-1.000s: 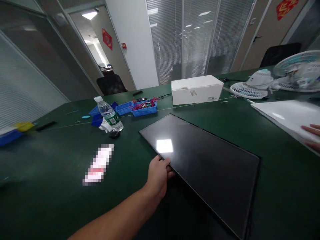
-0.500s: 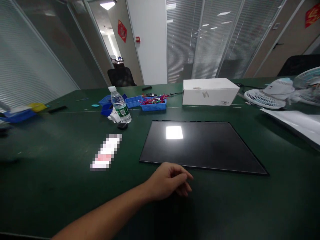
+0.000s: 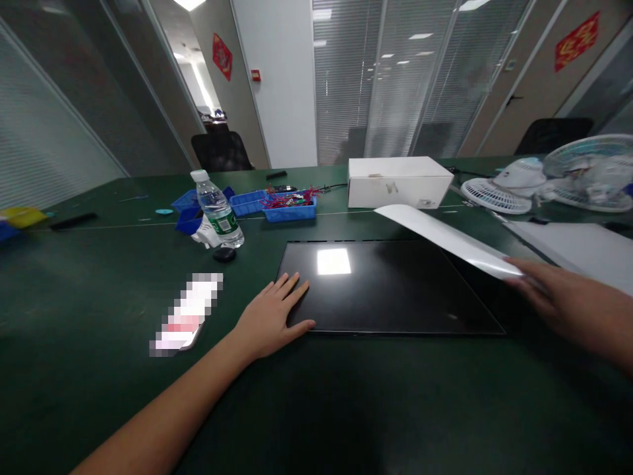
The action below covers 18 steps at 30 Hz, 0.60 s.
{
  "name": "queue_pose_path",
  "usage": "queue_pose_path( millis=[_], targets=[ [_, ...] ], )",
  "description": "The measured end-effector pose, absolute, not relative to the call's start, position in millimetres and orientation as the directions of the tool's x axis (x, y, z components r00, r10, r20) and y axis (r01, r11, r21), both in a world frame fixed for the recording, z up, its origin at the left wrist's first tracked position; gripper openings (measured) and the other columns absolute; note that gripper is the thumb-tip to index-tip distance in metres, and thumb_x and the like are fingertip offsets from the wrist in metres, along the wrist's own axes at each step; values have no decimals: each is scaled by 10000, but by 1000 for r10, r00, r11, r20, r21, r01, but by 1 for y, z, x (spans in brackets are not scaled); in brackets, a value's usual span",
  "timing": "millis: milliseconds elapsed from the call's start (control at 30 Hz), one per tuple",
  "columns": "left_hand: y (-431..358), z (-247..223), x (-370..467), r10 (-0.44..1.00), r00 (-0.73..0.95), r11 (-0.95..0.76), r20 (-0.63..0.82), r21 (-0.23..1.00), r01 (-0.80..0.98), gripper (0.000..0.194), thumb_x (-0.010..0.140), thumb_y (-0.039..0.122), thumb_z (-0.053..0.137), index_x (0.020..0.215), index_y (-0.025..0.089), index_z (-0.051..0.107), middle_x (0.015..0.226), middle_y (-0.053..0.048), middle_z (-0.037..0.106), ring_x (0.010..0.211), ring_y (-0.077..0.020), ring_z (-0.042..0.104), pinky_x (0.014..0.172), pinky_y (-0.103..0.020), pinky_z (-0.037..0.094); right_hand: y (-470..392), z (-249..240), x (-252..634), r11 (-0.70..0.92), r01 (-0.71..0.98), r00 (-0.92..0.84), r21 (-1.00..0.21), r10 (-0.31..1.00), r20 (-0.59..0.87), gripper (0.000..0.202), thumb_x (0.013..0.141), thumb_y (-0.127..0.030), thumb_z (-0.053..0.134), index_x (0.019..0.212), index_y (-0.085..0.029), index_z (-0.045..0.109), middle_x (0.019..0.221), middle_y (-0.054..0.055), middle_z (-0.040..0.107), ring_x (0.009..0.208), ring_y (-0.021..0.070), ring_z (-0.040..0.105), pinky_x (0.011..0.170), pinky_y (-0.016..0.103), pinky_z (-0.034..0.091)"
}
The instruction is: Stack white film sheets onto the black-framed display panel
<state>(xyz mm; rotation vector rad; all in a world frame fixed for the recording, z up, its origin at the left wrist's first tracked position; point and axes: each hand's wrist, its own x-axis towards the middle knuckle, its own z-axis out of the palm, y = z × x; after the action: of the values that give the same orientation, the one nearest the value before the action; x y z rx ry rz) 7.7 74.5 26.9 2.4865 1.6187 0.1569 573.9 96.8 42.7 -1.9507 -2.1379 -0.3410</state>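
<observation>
A flat black display panel (image 3: 395, 290) lies on the dark green table, a bright ceiling light reflected in its glossy face. My left hand (image 3: 271, 318) rests at its left front corner, fingers spread and nothing in them. On the right, my right hand (image 3: 558, 297) pinches the near end of a thin white sheet (image 3: 445, 239). The sheet is raised and tilted, its far end above the panel's back right part. Farther right lies another white sheet or stack (image 3: 573, 244) on the table.
A phone-like item (image 3: 188, 313) with a pixelated face lies left, near a black mouse (image 3: 224, 254) and a water bottle (image 3: 217, 211). Behind are blue trays (image 3: 291, 210) with red wires, a white box (image 3: 398, 183) and fan parts (image 3: 499, 191).
My left hand has moved left and spread onto the panel's corner. My right hand has come into view with a white sheet lifted from the right. The view has shifted slightly right.
</observation>
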Motion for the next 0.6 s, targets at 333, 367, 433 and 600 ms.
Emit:
queue_pose_path(
  millis=[333,367,433,600],
  targets=[
    [76,18,-34,974,167,-221,151,498,839,975,1009,740,334,1705,131,25,1681,-218,374,1452,-362,529,1193,-545,419,126,25,447,684,723,-673,-93,728,130,521,1077,-509,437,1592,-438,461,1626,-29,448,1529,282,378,1233,617,347],
    [78,15,-38,977,117,-200,180,566,800,956,1023,723,297,1701,113,9,1696,-234,335,1455,-350,528,1202,-526,412,128,24,445,691,712,-687,-121,722,82,538,1078,-508,436,1612,-447,424,1641,-37,422,1534,278,369,1238,608,349],
    [81,11,-45,979,49,-167,196,652,739,916,1042,687,300,1700,107,37,1720,-241,270,1470,-332,513,1209,-500,411,128,22,443,689,708,-695,-158,719,20,563,1081,-503,424,1639,-452,367,1663,-42,379,1539,278,357,1243,606,345],
    [85,16,-49,973,219,-229,78,491,841,899,968,711,526,1671,199,298,1730,-155,294,1571,-367,341,1260,-582,311,117,19,438,712,683,-716,-162,697,42,588,1061,-510,467,1638,-460,366,1677,-36,349,1548,305,335,1238,632,335]
  ],
)
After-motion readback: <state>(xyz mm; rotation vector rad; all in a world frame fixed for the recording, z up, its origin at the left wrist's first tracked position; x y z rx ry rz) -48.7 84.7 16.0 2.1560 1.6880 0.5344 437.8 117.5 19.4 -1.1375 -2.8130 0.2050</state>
